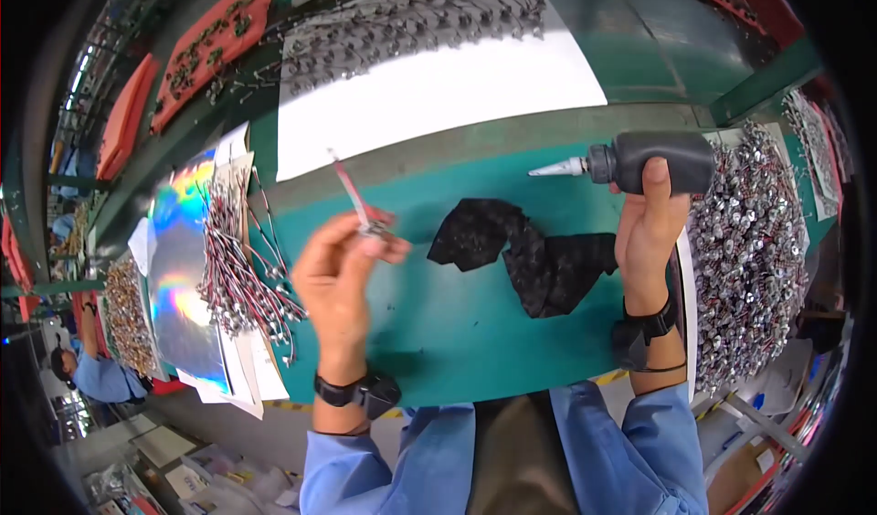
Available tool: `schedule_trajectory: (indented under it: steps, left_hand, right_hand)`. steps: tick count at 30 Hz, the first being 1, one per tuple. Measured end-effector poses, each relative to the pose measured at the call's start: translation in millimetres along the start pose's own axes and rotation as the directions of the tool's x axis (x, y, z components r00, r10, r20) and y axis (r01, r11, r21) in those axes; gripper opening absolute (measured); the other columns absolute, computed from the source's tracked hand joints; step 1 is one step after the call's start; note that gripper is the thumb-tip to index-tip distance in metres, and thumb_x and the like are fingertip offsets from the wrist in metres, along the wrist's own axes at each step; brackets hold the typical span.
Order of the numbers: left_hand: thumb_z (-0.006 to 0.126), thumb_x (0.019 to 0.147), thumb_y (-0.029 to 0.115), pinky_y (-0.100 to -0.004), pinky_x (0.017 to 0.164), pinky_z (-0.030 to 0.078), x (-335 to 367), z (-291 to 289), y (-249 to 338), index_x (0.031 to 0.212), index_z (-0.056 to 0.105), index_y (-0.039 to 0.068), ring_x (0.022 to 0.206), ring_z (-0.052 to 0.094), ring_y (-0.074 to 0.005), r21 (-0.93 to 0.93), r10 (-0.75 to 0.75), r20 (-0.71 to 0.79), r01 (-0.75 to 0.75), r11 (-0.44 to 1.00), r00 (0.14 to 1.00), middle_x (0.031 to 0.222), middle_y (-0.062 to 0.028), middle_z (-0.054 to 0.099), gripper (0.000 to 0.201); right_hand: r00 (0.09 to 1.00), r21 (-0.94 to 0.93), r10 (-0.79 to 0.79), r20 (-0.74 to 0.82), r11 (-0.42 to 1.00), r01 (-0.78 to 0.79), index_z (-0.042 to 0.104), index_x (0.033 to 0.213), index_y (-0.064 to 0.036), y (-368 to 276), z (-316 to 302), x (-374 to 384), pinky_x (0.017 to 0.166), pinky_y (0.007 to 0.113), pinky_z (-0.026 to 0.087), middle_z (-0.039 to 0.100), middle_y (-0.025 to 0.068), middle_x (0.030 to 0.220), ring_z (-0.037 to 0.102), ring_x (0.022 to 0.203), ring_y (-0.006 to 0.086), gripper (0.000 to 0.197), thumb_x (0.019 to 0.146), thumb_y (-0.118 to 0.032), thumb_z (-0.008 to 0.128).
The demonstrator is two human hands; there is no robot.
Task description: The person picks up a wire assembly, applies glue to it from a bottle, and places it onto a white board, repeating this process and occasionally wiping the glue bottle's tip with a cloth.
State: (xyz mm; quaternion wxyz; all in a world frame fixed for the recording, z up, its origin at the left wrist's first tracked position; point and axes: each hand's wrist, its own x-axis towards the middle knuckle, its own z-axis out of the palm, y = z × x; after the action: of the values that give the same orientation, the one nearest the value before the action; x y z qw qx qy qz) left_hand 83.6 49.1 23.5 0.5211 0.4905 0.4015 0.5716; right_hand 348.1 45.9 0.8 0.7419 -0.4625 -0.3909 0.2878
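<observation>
My left hand (343, 268) pinches a small wired part (375, 229) between thumb and fingers, its red and white leads (347, 184) sticking up and away. Fingers hide most of the part's body. In my right hand (650, 222) lies a dark squeeze bottle (660, 162), held sideways, its clear pointed nozzle (559, 168) aimed left over the mat. A crumpled black cloth (548, 264) rests on the green mat (438, 355) between both hands. The nozzle and the wired part are well apart.
To the left, a bundle of wired parts (242, 277) lies on papers beside a shiny holographic sheet (183, 286). A dense heap of similar parts (749, 268) fills the right side. Ahead, rows of wired parts (411, 31) sit on white paper (438, 95). A person (100, 369) is far left.
</observation>
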Motion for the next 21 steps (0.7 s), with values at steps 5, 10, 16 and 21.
schedule_trajectory:
  steps: [5,10,16,21]
  left_hand:
    - [0.058,0.075,0.007,-0.0243,0.061,0.046,71.2,7.5,21.1,0.094,0.054,-0.004,0.068,0.058,-0.0163,0.348,0.074,-0.116,-0.029,0.937,0.991,0.087,-0.0145,0.058,0.021]
    - [0.061,0.071,0.009,-0.0253,0.063,0.042,154.2,73.5,-13.3,0.084,0.061,0.002,0.074,0.053,-0.0172,0.634,0.244,0.148,-0.281,0.720,0.959,0.081,-0.0113,0.056,0.015]
    - [0.063,0.066,0.020,-0.0352,0.069,0.042,249.1,217.9,-95.2,0.077,0.065,0.007,0.080,0.051,-0.0279,0.747,0.316,0.309,-0.435,0.503,0.897,0.081,-0.0145,0.054,0.017]
    - [0.058,0.069,0.027,-0.0345,0.071,0.044,274.1,272.1,-159.0,0.082,0.065,0.011,0.078,0.057,-0.0288,0.894,0.130,0.247,-0.278,0.353,0.960,0.080,-0.0131,0.061,0.022]
  right_hand:
    - [0.988,0.093,0.084,-0.126,0.993,-0.072,0.043,0.100,-0.0025,-5.2,-22.5,21.2,0.054,0.025,0.040,0.053,0.0065,0.090,0.051,0.075,0.0123,0.032,0.083,-0.027,0.052]
    - [0.981,0.117,0.050,-0.189,0.993,-0.028,0.044,0.101,-0.0031,-10.9,-35.2,44.9,0.055,0.024,0.040,0.053,0.0057,0.089,0.052,0.075,0.0121,0.031,0.083,-0.027,0.051]
    - [0.965,0.098,0.035,-0.260,0.995,-0.010,0.044,0.101,-0.0032,-11.9,-57.1,73.0,0.056,0.023,0.041,0.054,0.0061,0.091,0.053,0.076,0.0120,0.032,0.084,-0.030,0.049]
    - [0.951,0.108,0.031,-0.309,0.994,0.002,0.045,0.101,-0.0028,-7.2,-79.6,92.4,0.056,0.023,0.041,0.055,0.0069,0.090,0.053,0.075,0.0122,0.034,0.084,-0.032,0.048]
